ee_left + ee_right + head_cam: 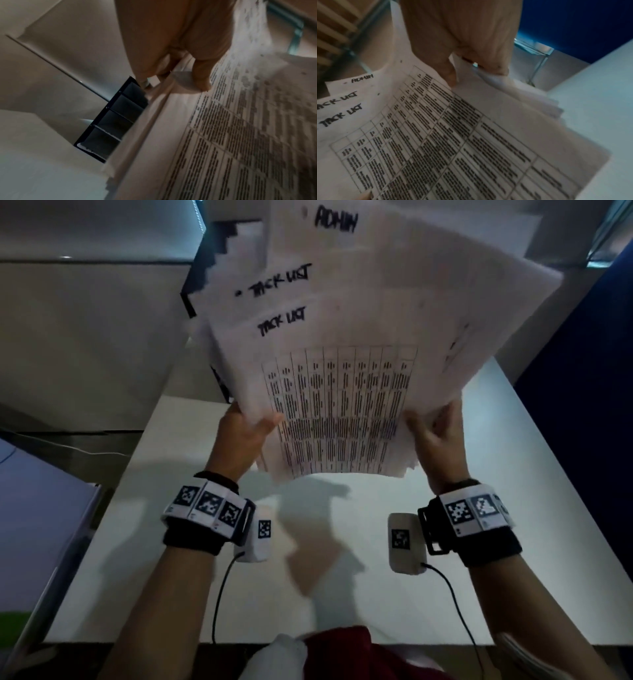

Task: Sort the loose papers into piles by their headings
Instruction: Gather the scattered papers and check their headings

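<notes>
A fanned stack of white papers (342, 344) is held up above the white table (191, 542). The front sheet (453, 142) carries a printed grid and the handwritten heading "TASK LIST"; the sheet behind reads the same, and one further back reads "ADMIN". My left hand (248, 433) grips the stack's lower left edge, thumb (202, 75) on the front sheet. My right hand (435, 433) grips the lower right edge, thumb (448, 75) on top and fingers behind. The backs of the sheets are hidden.
A black tiered paper tray (116, 117) stands behind the stack at the table's back left. A blue partition (582, 354) runs along the right side. A grey cabinet (85, 337) stands at the left. The near half of the table is bare under my wrists.
</notes>
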{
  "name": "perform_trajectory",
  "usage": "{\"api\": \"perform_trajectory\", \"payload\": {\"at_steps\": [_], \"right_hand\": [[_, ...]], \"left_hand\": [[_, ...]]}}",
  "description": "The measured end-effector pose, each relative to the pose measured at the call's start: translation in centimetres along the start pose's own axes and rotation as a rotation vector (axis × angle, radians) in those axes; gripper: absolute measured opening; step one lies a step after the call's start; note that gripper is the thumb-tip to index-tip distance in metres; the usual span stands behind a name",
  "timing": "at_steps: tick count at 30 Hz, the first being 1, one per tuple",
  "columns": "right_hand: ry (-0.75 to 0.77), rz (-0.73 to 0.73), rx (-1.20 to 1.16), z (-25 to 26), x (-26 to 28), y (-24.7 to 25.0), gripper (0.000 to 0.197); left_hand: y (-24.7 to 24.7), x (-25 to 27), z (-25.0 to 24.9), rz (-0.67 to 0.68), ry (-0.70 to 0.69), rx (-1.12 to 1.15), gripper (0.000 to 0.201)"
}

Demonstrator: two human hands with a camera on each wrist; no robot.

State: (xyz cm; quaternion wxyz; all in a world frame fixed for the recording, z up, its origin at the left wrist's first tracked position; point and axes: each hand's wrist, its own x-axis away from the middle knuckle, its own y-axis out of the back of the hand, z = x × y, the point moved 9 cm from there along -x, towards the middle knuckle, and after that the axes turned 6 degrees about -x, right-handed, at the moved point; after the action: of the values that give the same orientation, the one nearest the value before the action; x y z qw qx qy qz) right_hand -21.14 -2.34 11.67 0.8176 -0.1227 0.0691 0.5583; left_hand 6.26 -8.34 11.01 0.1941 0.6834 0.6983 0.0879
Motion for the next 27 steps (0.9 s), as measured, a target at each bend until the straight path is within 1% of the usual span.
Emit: {"api": "perform_trajectory", "payload": {"at_steps": [2,4,5,6,8,11,12,14,15,17,19,20,22,24,25,27], "right_hand": [[-0.002,0.041,-0.048,0.3,0.5,-0.8,0.063],[-0.028,0.078,-0.072,0.0,1.2,-2.0,0.064],[-0.038,0.087,-0.077,-0.2,1.5,-2.5,0.062],[-0.037,0.088,-0.076,-0.3,1.8,-3.0,0.057],[-0.015,0.065,-0.068,-0.3,1.9,-3.4,0.048],[0.018,-0.006,-0.034,0.0,1.8,-3.3,0.046],[0.03,-0.034,-0.018,0.1,1.8,-3.1,0.048],[0.07,-0.086,-0.011,0.8,2.0,-2.9,0.047],[0.095,-0.11,-0.026,1.3,2.1,-2.9,0.045],[0.152,-0.144,-0.071,2.7,2.1,-2.8,0.043],[0.221,-0.156,-0.086,4.0,1.8,-2.8,0.053],[0.248,-0.153,-0.075,4.4,1.8,-3.0,0.06],[0.279,-0.16,0.004,4.1,2.1,-3.3,0.068],[0.311,-0.195,0.125,3.4,2.5,-3.8,0.071],[0.331,-0.206,0.167,3.2,2.7,-4.0,0.077],[0.403,-0.182,0.246,3.5,2.8,-4.7,0.083]], "left_hand": [[0.4,0.1,-0.7,0.068,-0.041,0.195,0.053],[0.6,0.3,-1.3,0.12,-0.108,0.313,0.077],[0.6,0.4,-1.4,0.141,-0.116,0.372,0.086],[0.7,0.4,-1.3,0.155,-0.11,0.433,0.09],[0.8,0.3,-0.4,0.151,-0.08,0.477,0.082],[0.7,0.5,1.2,0.104,-0.036,0.439,0.066],[0.5,0.6,1.6,0.083,-0.03,0.427,0.055],[0.5,0.4,1.4,0.052,-0.034,0.413,0.024],[0.6,0.2,0.8,0.048,-0.058,0.42,0.017],[1.1,-0.5,-0.9,0.062,-0.141,0.438,0.016],[1.9,-1.2,-1.8,0.067,-0.186,0.485,0.019],[2.1,-1.4,-1.5,0.068,-0.179,0.519,0.023],[2.0,-1.4,-0.3,0.077,-0.143,0.551,0.044],[1.2,-0.9,0.7,0.114,-0.114,0.565,0.058],[0.8,-0.7,1.0,0.147,-0.112,0.567,0.058],[0.1,-0.3,1.0,0.209,-0.124,0.563,0.046]]}}
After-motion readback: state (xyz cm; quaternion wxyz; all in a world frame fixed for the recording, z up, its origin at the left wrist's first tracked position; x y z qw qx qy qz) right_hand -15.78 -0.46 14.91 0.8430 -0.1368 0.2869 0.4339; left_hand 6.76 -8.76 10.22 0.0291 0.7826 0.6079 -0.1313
